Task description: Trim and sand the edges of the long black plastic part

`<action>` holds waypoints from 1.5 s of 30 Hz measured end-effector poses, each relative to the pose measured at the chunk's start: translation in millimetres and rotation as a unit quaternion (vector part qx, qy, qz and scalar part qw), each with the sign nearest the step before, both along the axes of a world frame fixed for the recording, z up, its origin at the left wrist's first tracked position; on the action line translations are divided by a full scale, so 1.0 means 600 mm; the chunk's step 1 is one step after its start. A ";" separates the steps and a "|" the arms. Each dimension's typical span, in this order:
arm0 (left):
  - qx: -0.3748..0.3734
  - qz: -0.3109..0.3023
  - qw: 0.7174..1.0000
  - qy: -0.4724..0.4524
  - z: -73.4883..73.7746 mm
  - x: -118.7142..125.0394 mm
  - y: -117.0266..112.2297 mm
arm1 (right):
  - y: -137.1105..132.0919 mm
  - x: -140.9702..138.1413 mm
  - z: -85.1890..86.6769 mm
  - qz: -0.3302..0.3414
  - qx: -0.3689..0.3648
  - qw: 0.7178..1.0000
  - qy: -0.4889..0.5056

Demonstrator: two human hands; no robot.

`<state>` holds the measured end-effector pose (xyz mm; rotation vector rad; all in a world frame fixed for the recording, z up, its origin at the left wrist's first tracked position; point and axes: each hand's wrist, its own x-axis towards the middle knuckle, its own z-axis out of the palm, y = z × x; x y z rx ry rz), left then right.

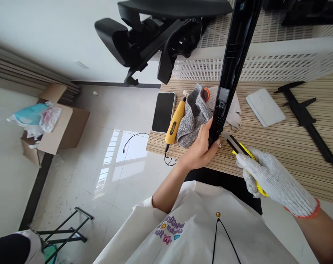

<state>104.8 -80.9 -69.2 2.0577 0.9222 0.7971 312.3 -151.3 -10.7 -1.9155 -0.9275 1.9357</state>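
Observation:
A long, glossy black plastic part [232, 62] stands tilted over the table, its lower end gripped by my bare left hand [200, 146]. My right hand [265, 176], in a white knitted glove with a red cuff edge, is closed around a yellow utility knife [244, 150]. The knife's blade tip points toward the lower end of the black part, a small distance from it. Behind my left hand lie a grey cloth [195, 115] and a pale glove [233, 112]. A yellow corded hand tool [175, 123] rests beside the cloth.
A smartphone [164, 112] lies at the table's left edge. To the right are a white block [265, 107] and a black caliper [306, 119]. White plastic baskets [287, 60] line the back, with black moulded parts [161, 36] jutting out. Cardboard boxes [64, 128] and a folding stool [70, 234] stand on the floor.

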 end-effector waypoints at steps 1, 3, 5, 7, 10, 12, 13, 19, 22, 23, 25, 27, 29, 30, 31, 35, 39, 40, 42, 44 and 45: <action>0.003 -0.001 1.000 -0.002 0.000 0.000 0.000 | 0.000 0.000 -0.001 0.000 0.000 1.000 -0.003; 0.007 0.000 1.000 -0.006 0.000 0.000 -0.001 | -0.001 0.001 -0.002 0.006 0.001 1.000 -0.010; 0.006 0.005 1.000 -0.004 -0.001 0.000 -0.002 | -0.001 0.001 -0.002 0.011 0.003 1.000 -0.017; 0.006 0.008 1.000 -0.005 -0.002 0.001 -0.003 | -0.001 0.000 -0.001 0.010 0.006 1.000 -0.021; 0.006 0.008 1.000 -0.016 -0.003 0.002 -0.004 | -0.002 -0.002 0.000 -0.002 0.006 1.000 -0.017; 0.002 0.006 1.000 -0.020 -0.004 0.003 -0.003 | -0.003 -0.004 0.000 -0.003 0.003 1.000 -0.015; 0.003 0.004 1.000 -0.022 -0.004 0.003 -0.002 | -0.003 -0.005 0.000 -0.005 -0.001 1.000 -0.017; 0.002 0.000 1.000 -0.030 -0.002 0.002 0.000 | -0.003 -0.006 0.005 -0.011 -0.001 1.000 -0.017; -0.003 -0.001 1.000 -0.031 -0.002 0.002 0.000 | -0.003 -0.006 0.011 -0.002 0.004 1.000 -0.020; -0.003 -0.002 1.000 -0.031 -0.002 0.002 0.000 | -0.002 -0.006 0.012 0.000 0.004 1.000 -0.021; 0.000 -0.003 1.000 -0.031 -0.001 0.002 0.001 | -0.003 -0.005 0.013 0.005 0.003 1.000 -0.021; 0.001 -0.004 1.000 -0.028 -0.001 0.002 0.001 | -0.002 -0.005 0.013 0.008 0.002 1.000 -0.022; 0.007 -0.005 1.000 -0.023 0.000 0.003 0.001 | -0.002 -0.006 0.014 0.010 -0.001 1.000 -0.023; 0.014 -0.006 1.000 -0.021 0.000 0.003 0.000 | -0.001 -0.006 0.014 0.013 -0.003 1.000 -0.022; 0.022 -0.007 1.000 -0.020 -0.001 0.003 0.000 | 0.000 -0.006 0.015 0.015 -0.006 1.000 -0.022; 0.035 -0.014 0.999 -0.018 -0.001 0.003 -0.001 | 0.002 -0.004 0.020 0.018 -0.021 0.999 -0.020; 0.037 -0.021 0.999 -0.006 0.002 0.003 -0.002 | 0.002 0.000 0.019 0.027 -0.025 0.999 -0.004; 0.038 -0.022 0.999 -0.004 0.003 0.003 -0.002 | 0.000 0.001 0.018 0.019 -0.031 0.999 0.006; 0.043 -0.026 0.999 0.000 0.004 0.003 -0.002 | -0.003 0.002 0.013 -0.009 -0.051 0.998 0.028; 0.057 -0.029 0.998 0.001 0.004 0.004 -0.002 | -0.006 0.004 0.008 -0.033 -0.068 0.996 0.047; 0.065 -0.031 0.997 0.000 0.004 0.004 -0.002 | -0.007 0.005 0.006 -0.039 -0.073 0.995 0.052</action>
